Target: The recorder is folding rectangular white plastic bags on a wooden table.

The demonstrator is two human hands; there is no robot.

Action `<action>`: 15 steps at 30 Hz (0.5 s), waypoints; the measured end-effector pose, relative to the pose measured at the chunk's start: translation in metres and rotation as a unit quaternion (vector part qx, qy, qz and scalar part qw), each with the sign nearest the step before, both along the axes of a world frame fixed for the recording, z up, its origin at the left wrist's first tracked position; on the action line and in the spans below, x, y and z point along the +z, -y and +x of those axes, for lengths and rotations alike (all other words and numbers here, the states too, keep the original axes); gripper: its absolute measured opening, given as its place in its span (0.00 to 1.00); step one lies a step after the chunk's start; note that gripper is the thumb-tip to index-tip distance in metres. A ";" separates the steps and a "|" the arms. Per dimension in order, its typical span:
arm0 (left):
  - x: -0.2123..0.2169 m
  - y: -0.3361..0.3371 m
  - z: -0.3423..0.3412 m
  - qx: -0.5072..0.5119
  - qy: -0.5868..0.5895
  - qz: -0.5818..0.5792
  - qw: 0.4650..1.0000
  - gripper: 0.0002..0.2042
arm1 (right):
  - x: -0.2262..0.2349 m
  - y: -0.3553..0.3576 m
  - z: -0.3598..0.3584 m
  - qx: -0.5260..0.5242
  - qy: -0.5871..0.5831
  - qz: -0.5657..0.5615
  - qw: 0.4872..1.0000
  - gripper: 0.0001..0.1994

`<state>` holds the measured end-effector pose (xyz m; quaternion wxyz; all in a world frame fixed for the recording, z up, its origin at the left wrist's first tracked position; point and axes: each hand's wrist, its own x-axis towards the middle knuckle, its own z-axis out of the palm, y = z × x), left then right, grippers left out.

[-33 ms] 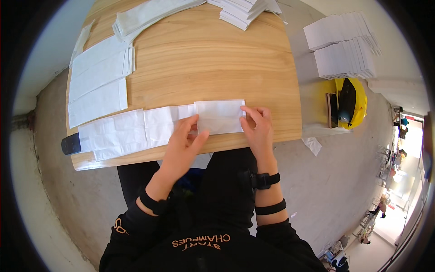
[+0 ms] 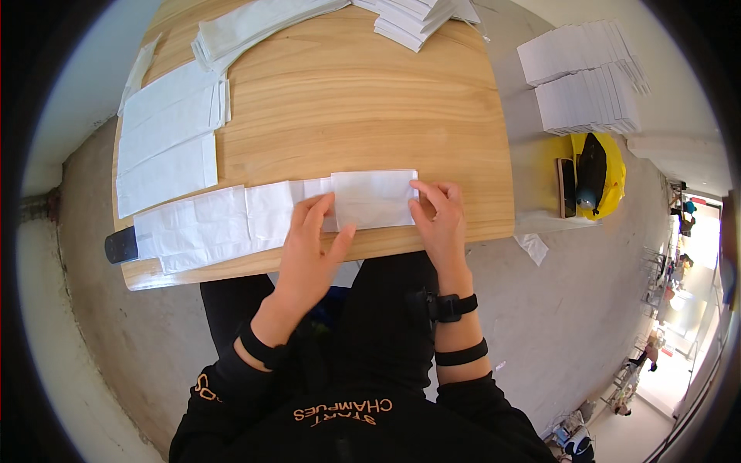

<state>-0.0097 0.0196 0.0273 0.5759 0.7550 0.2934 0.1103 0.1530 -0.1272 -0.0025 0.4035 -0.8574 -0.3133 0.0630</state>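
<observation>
A folded white paper piece (image 2: 373,198) lies at the near edge of the wooden table (image 2: 347,100), between the hands: left hand (image 2: 309,247) flat, fingers spread on its left end; right hand (image 2: 440,220) fingertips pressing its right edge.

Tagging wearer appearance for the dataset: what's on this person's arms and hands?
Both hands bare, no gloves or rings visible. Left hand: a black band at the wrist, just past a black long sleeve. Right hand: a black watch-like strap with a chunky body at the wrist, a second plain black band farther up the bare forearm, black sleeve pushed up.
</observation>
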 end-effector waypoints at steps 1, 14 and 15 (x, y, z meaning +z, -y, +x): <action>0.003 0.003 -0.002 -0.004 0.000 0.229 0.973 0.29 | 0.002 -0.001 0.000 -0.001 -0.001 -0.007 1.000 0.15; -0.031 0.024 0.014 -0.165 -0.118 0.416 0.887 0.52 | 0.004 -0.002 0.005 0.013 -0.062 -0.016 0.998 0.18; -0.033 0.023 0.011 -0.158 -0.115 0.417 0.888 0.53 | 0.002 -0.003 0.005 0.018 -0.073 -0.015 0.997 0.18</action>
